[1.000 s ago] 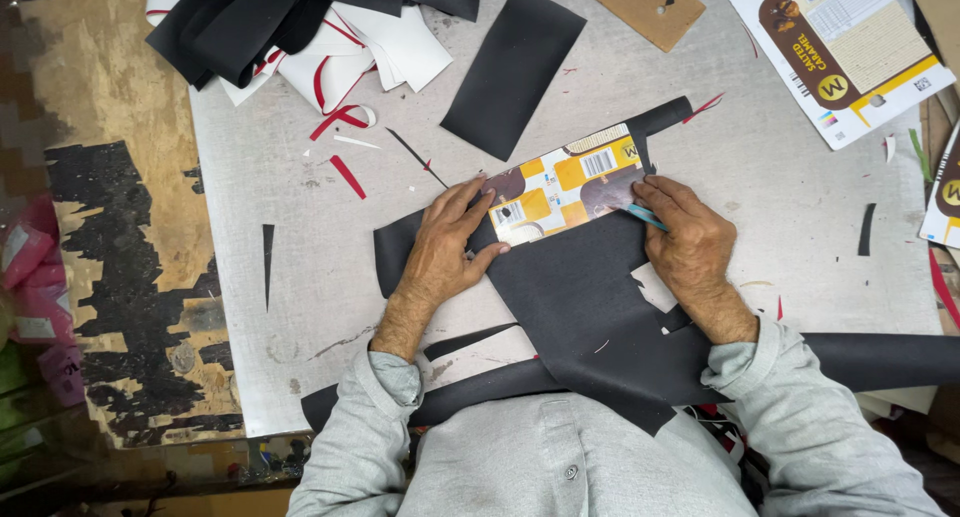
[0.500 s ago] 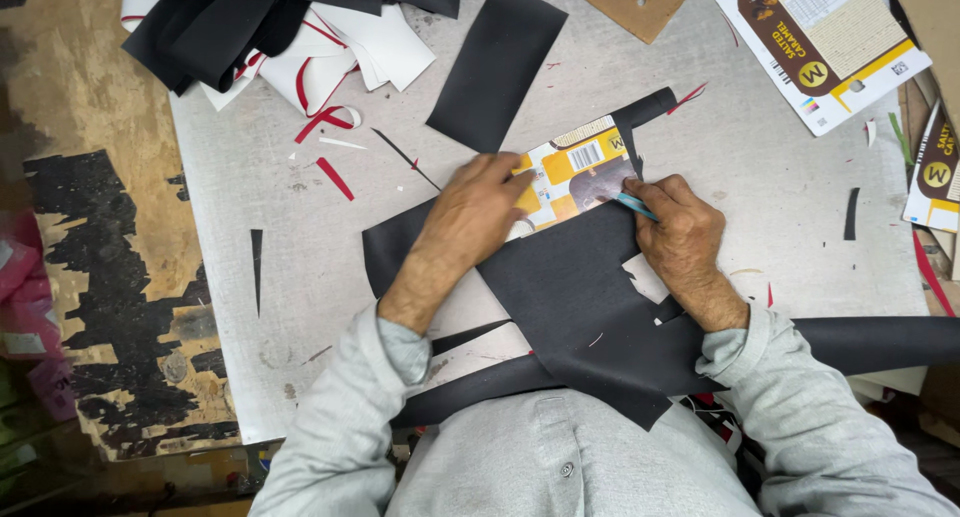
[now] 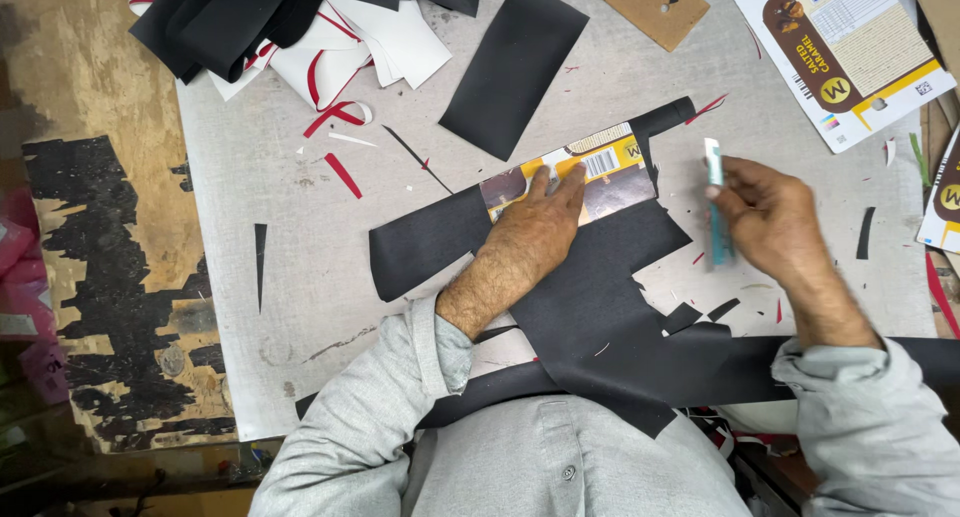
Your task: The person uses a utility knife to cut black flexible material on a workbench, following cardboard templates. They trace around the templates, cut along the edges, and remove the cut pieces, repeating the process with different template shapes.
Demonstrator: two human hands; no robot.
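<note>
My left hand (image 3: 530, 239) lies flat, fingers spread, pressing a yellow and brown cardboard template (image 3: 600, 172) onto a large black sheet (image 3: 590, 307). The template lies along the sheet's upper edge. My right hand (image 3: 775, 222) is lifted off to the right of the sheet and grips a slim teal cutter (image 3: 716, 207), held upright with its pale tip pointing away from me. A narrow black strip (image 3: 668, 117) sticks out past the template's right end.
A separate black rectangle (image 3: 513, 67) lies beyond the template. A heap of black, white and red offcuts (image 3: 300, 27) sits at the far left. Printed carton flats (image 3: 850, 47) lie at the far right, a brown board (image 3: 640, 2) at the top. Small scraps litter the grey mat (image 3: 280, 307).
My right hand has pulled the cutter away from the template and moved right. My left hand has slid along the template and stays pressed on it.
</note>
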